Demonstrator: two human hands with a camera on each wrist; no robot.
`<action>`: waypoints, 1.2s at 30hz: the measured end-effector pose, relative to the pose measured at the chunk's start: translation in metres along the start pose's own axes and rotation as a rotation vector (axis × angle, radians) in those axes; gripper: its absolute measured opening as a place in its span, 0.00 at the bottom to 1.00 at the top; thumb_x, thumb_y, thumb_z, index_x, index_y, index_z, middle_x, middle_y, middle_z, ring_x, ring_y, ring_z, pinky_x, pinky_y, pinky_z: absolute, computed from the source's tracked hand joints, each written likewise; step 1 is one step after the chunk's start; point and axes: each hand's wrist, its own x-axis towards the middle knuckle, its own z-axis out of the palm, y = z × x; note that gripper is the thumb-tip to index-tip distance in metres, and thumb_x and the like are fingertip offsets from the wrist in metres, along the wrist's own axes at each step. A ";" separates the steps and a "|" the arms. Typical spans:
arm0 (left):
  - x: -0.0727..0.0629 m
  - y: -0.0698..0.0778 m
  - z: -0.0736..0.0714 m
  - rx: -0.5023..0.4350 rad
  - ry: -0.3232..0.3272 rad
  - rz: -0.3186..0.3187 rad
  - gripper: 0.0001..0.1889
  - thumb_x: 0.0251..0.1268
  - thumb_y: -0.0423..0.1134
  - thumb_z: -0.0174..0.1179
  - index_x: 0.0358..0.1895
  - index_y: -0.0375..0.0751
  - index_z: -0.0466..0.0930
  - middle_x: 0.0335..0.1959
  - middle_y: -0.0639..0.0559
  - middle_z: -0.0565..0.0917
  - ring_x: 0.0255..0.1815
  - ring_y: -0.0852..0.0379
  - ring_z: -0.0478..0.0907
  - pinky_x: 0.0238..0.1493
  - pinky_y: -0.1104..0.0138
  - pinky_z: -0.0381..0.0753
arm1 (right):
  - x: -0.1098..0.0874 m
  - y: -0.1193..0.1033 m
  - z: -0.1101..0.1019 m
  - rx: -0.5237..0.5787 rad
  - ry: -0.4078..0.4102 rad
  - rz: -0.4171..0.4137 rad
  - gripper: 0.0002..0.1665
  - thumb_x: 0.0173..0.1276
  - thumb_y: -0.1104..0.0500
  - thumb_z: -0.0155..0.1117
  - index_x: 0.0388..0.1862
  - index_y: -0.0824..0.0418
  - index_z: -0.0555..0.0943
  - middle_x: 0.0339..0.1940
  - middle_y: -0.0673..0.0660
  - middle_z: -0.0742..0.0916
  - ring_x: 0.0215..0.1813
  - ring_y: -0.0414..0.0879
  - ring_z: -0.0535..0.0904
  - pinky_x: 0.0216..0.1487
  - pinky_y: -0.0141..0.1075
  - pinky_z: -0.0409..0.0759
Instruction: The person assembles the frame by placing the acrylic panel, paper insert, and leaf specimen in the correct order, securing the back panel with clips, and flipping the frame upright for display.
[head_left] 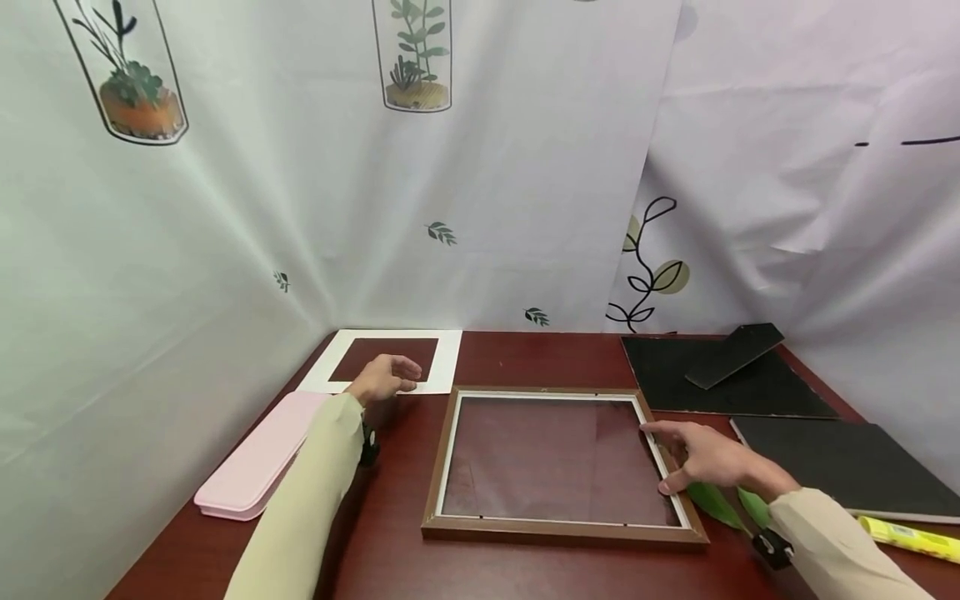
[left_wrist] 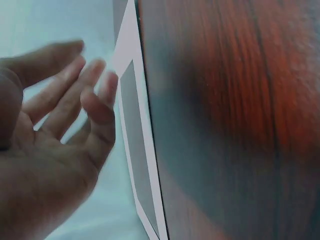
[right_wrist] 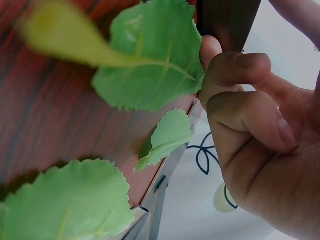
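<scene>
My left hand [head_left: 384, 379] hovers over the front edge of a white picture mat [head_left: 446, 358] lying at the back left. Its fingers are loosely bent and hold nothing; in the left wrist view the mat [left_wrist: 151, 150] shows beyond them. In the middle lies a brown picture frame [head_left: 543, 533] with a white inner rim and a clear pane [head_left: 555, 458]. My right hand [head_left: 708, 454] rests at the frame's right side, index finger and thumb spread apart at the inner rim. Other fingers [right_wrist: 250, 112] are curled in the right wrist view. Green leaves [head_left: 712, 502] lie beneath that hand.
A pink case [head_left: 262, 458] lies on the left. At the back right is a black backing board [head_left: 660, 375] with a black stand strip [head_left: 738, 354] on it. Nearer lie a dark board [head_left: 847, 467] and a yellow tube [head_left: 911, 537]. Printed white cloth [head_left: 525, 183] hangs behind.
</scene>
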 end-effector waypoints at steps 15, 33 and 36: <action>0.018 -0.016 0.005 0.087 0.017 -0.020 0.21 0.51 0.18 0.63 0.51 0.33 0.82 0.53 0.39 0.87 0.57 0.43 0.82 0.48 0.63 0.78 | 0.003 -0.002 -0.002 -0.034 -0.011 -0.016 0.52 0.51 0.52 0.81 0.71 0.69 0.69 0.67 0.71 0.77 0.50 0.51 0.75 0.42 0.38 0.74; 0.024 -0.013 0.005 0.252 -0.057 0.119 0.22 0.47 0.23 0.73 0.50 0.35 0.83 0.41 0.45 0.89 0.49 0.49 0.83 0.58 0.54 0.78 | 0.005 -0.003 0.000 -0.033 -0.017 -0.009 0.51 0.51 0.53 0.81 0.71 0.68 0.70 0.68 0.72 0.76 0.61 0.65 0.77 0.49 0.51 0.80; 0.023 -0.012 0.010 0.218 -0.042 0.102 0.23 0.43 0.24 0.76 0.47 0.37 0.84 0.37 0.49 0.89 0.45 0.53 0.83 0.54 0.59 0.79 | 0.002 -0.002 -0.001 -0.035 -0.024 -0.011 0.51 0.51 0.53 0.81 0.71 0.69 0.69 0.68 0.73 0.76 0.63 0.70 0.76 0.50 0.55 0.80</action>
